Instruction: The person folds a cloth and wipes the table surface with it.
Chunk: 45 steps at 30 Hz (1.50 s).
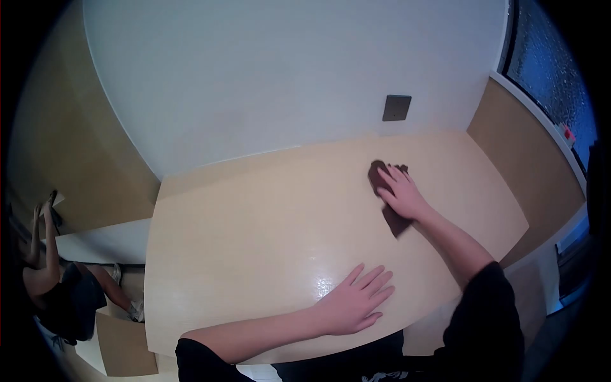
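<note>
A dark brown cloth lies bunched on the light wooden tabletop, toward its back right part. My right hand rests on top of the cloth with its fingers spread a little, pressing it to the surface. Nearer the front edge, my left hand lies flat on the tabletop, fingers spread, with nothing in it. The cloth is beyond my left hand and does not touch it.
A white wall with a dark square plate stands behind the tabletop. At the right is a window above a wooden panel. Another person is at the far left, beside a wooden box.
</note>
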### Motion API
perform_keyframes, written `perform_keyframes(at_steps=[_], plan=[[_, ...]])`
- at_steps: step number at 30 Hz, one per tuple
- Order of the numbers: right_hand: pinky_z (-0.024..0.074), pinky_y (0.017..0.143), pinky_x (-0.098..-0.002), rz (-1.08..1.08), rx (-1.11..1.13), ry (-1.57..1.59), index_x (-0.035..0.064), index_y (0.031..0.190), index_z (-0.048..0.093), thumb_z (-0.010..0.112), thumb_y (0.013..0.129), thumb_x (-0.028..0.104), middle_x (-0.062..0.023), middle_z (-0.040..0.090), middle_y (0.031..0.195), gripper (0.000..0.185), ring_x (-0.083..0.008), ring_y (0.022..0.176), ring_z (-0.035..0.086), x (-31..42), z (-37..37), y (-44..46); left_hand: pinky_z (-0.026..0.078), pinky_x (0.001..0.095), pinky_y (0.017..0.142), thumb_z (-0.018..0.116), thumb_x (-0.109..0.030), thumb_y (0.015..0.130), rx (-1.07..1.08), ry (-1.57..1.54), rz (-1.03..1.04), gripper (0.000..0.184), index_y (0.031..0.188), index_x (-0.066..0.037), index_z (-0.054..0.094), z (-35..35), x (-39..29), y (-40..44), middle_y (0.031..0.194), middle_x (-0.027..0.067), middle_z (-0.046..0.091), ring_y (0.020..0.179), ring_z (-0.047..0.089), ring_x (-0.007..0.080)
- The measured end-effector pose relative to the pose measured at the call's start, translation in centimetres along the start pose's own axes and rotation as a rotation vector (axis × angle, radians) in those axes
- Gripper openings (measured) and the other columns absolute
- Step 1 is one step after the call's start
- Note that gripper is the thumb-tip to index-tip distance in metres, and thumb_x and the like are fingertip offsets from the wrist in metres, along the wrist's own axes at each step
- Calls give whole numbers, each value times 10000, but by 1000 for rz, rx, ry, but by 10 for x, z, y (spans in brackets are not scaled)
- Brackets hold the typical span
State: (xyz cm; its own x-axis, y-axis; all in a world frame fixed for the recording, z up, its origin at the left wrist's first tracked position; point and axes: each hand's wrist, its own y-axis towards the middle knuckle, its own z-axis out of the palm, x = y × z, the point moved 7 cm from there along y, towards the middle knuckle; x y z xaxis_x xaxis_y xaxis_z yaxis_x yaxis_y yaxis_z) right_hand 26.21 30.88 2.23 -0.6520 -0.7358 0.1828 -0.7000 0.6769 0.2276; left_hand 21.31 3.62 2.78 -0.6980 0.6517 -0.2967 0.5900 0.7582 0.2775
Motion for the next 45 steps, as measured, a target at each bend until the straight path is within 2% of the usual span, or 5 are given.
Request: perform_keyframes(at_steps=[11, 25, 35, 37, 45], plan=[[187, 1150, -549, 620, -105, -127, -17, 1471, 287, 416, 944, 484, -246, 307, 1510, 739, -384, 1429, 238, -24, 37, 132, 237, 554, 1129, 509, -316, 948, 6, -4, 41, 535, 1388, -22, 427, 3, 1, 1, 1489, 191, 343, 1414, 284, 344], [172, 1168, -512, 162, 36, -52, 57, 1485, 297, 433, 943, 497, -203, 314, 1514, 711, -341, 1433, 241, 9, 16, 26, 381, 476, 1075, 588, -152, 808, -141, 176, 303, 290, 1063, -15, 595, -19, -85, -46, 1236, 164, 572, 1230, 512, 292], [158, 1144, -584, -93, 206, 39, 39, 1461, 346, 578, 896, 388, -264, 285, 1505, 704, -438, 1406, 249, 85, -50, -197, 394, 447, 1055, 457, -268, 927, 92, 563, 33, 560, 1447, -76, 382, -7, -66, -52, 1458, 175, 423, 1309, 456, 324], [157, 1142, -585, -97, 256, 47, 34, 1460, 345, 574, 897, 386, -267, 269, 1512, 702, -437, 1414, 233, 85, -53, -201, 512, 389, 838, 462, -272, 931, -101, 629, 130, 420, 1274, -47, 552, -18, -75, -50, 1170, 160, 636, 1027, 633, 266], [177, 1163, -528, -143, 103, 27, 26, 1456, 349, 573, 895, 336, -250, 331, 1490, 679, -409, 1405, 273, 47, -29, -91, 406, 470, 1039, 486, -217, 903, 19, 395, 62, 495, 1379, -85, 465, -14, -68, -54, 1414, 173, 474, 1269, 487, 352]])
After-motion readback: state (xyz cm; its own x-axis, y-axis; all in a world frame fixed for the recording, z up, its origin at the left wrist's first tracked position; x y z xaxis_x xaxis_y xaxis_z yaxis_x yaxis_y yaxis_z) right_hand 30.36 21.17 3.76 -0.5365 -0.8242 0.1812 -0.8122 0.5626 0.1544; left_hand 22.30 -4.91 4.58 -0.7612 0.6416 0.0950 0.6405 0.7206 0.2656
